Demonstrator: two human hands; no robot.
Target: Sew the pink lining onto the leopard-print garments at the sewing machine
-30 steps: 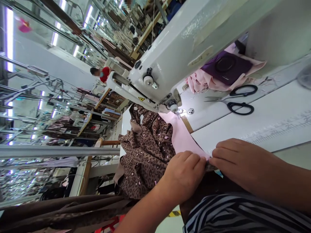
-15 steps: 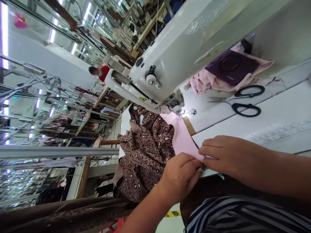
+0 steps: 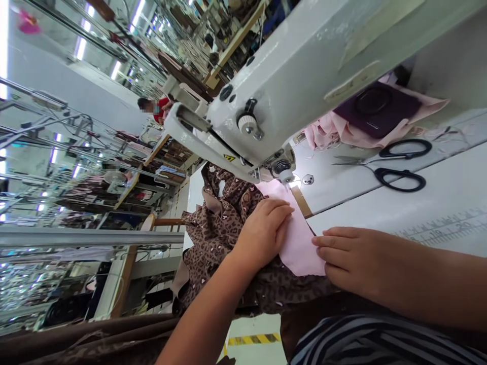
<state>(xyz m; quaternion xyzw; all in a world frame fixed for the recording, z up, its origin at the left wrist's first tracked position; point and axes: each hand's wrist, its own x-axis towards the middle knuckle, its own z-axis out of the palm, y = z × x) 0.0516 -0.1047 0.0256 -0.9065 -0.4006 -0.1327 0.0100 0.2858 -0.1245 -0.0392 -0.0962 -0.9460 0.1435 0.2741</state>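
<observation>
A pink fabric piece lies over brown leopard-print fabric and runs up under the needle area of a white sewing machine. My left hand rests on the pink piece's left side just below the needle, fingers bent slightly and laid over the cloth. At the lower right edge of the same piece, my right hand has its fingers together on the cloth, gripping the edge; its thumb is hidden. The leopard print bunches to the left of my left hand and hangs at the table's front.
Black-handled scissors lie on the white table to the right of the needle. Behind them a dark purple object sits on pink scraps. A printed ruler scale marks the table. A person in red is far off.
My left hand has left the lower end of the pink fabric and moved up toward the needle. The pink piece's lower end now lies spread out; my right hand stays near its edge.
</observation>
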